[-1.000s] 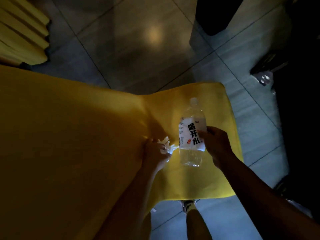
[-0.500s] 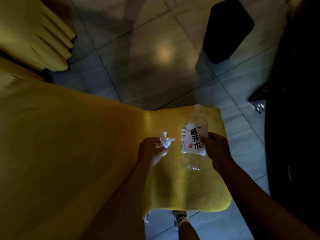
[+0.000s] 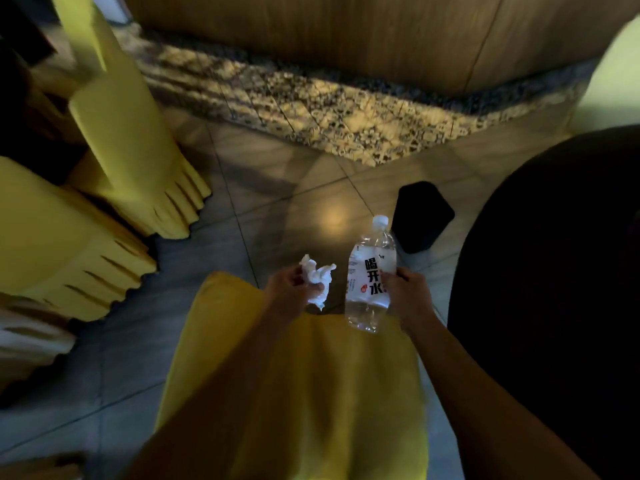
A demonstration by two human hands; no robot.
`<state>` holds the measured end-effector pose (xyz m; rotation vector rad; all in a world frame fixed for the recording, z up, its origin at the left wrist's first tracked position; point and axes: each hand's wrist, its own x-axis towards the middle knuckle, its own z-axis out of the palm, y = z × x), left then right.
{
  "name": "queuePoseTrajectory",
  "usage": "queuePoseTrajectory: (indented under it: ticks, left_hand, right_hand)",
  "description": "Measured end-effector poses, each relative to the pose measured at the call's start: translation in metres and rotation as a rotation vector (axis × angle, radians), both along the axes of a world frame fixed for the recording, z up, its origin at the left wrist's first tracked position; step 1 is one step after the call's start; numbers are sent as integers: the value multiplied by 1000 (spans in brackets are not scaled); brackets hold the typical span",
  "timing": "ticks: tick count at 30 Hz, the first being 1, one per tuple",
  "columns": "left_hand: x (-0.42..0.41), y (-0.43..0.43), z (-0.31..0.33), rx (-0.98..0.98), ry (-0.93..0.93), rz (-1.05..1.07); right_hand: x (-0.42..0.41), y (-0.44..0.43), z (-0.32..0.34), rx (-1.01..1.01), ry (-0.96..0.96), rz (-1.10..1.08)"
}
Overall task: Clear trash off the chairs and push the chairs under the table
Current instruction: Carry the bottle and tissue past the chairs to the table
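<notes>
The left hand (image 3: 292,289) is clenched around a crumpled white tissue (image 3: 317,280), whose loose ends stick out above and to the right of the fingers. Just to its right, the right hand (image 3: 407,292) grasps a clear plastic water bottle (image 3: 370,275) by the side of its white label, which carries large black characters. The bottle stands nearly upright, white cap at the top, its clear base hanging lower than the right hand. Tissue and bottle are close together but not touching.

Both hands are raised above the far edge of a yellow chair (image 3: 311,393), whose yellow surface spreads out beneath the two forearms toward the bottom of the view. Neither the tissue nor the bottle rests on it.

Beyond the right hand, past the bottle's cap, a small black bin (image 3: 422,216) sits on the grey tiled floor (image 3: 277,209). To the right of the right hand lies the dark round tabletop (image 3: 554,271); the dim light hides its surface detail. Well to the left of the left hand are more yellow chairs (image 3: 114,168), their lower edges slotted. Farther off, beyond both hands, a speckled stone ledge (image 3: 346,109) runs below a wooden wall panel (image 3: 346,32).
</notes>
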<state>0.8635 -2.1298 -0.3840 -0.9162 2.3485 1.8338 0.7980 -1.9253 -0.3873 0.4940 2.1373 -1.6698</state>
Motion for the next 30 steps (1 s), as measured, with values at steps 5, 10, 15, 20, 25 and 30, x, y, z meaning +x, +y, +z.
queuePoseTrajectory:
  ticks: [5, 10, 15, 20, 25, 30]
  left_hand:
    - [8, -44, 50, 131, 90, 67]
    - [33, -96, 87, 202, 160, 28]
    - [64, -161, 109, 213, 208, -61]
    - [96, -239, 113, 323, 105, -95]
    - [115, -306, 112, 367, 94, -123]
    - [103, -345, 109, 362, 110, -119]
  right_hand:
    - [1, -40, 49, -127, 40, -27]
    - [16, -92, 82, -163, 66, -83]
    - [51, -164, 95, -154, 120, -111]
    - [84, -239, 100, -137, 158, -163]
    - [99, -301, 98, -128, 136, -208]
    - [95, -332, 94, -101, 125, -247]
